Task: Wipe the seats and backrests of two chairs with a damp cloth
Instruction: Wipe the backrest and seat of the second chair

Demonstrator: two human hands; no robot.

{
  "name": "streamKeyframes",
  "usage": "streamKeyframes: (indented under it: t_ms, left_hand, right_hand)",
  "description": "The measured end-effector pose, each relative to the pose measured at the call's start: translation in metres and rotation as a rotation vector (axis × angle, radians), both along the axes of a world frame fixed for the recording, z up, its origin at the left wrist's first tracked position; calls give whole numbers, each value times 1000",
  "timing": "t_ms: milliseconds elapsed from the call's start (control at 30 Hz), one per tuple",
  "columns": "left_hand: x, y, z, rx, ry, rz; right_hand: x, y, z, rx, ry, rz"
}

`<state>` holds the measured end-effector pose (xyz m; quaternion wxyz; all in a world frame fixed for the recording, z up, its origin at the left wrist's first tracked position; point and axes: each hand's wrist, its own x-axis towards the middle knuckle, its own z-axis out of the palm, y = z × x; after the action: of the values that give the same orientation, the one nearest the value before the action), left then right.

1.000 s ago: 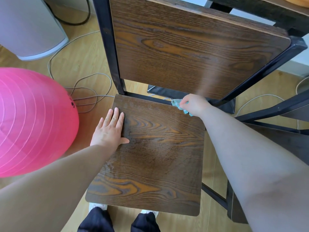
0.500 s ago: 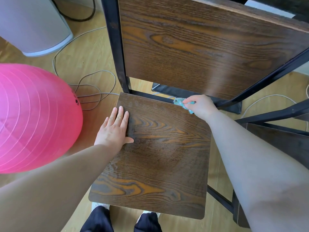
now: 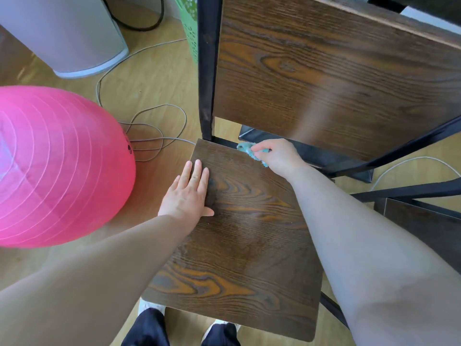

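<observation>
Hands first: the left hand (image 3: 187, 196) lies flat and open, palm down, on the seat (image 3: 239, 258) at its 9 o'clock edge, holding nothing and bracing the chair. The right hand (image 3: 279, 157) is closed around the damp cloth (image 3: 245, 149), a bunched teal wad pressed against the seat's back edge at 12 o'clock, just below the gap under the backrest (image 3: 324, 78).

Change noted: over the last second the right hand has worked leftward along that rear edge, from about 1 o'clock toward 12. The left hand has not shifted on the seat.

Assessment: the rear strip of the seat is being wiped, with its far left corner not yet reached. A faint sheen on the nearer seat suggests it is already wiped, though this is uncertain.

Beyond, the backrest stands upright and shows no clear sign of wiping. A second chair (image 3: 424, 228) stands at 3 o'clock, partly in view and untouched. Pink ball (image 3: 57, 166) at 9 o'clock, clear of the work.
</observation>
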<state>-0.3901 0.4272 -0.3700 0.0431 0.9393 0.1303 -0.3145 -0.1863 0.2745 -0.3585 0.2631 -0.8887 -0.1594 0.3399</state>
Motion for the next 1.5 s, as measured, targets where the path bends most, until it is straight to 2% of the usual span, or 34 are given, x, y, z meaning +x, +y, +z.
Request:
streamKeyframes:
  t_ms: [367, 567, 833, 1200, 1333, 1500]
  left_hand:
    - [1, -1, -1, -19, 17, 3]
    - [0, -1, 0, -33, 4, 3]
    - [-1, 0, -2, -47, -18, 10]
    - [-7, 5, -4, -60, -69, -3]
    - [-16, 15, 1, -67, -124, -28]
    - [-34, 28, 8, -96, -135, -17]
  right_hand:
    - [-17, 61, 0, 55, 11, 83]
    - [-14, 76, 3, -29, -10, 150]
    - [-13, 88, 12, -88, 98, 67]
    - [-41, 70, 19, 73, -26, -62]
    - [-66, 61, 22, 43, -79, -21]
    - [-105, 48, 21, 32, -58, -37]
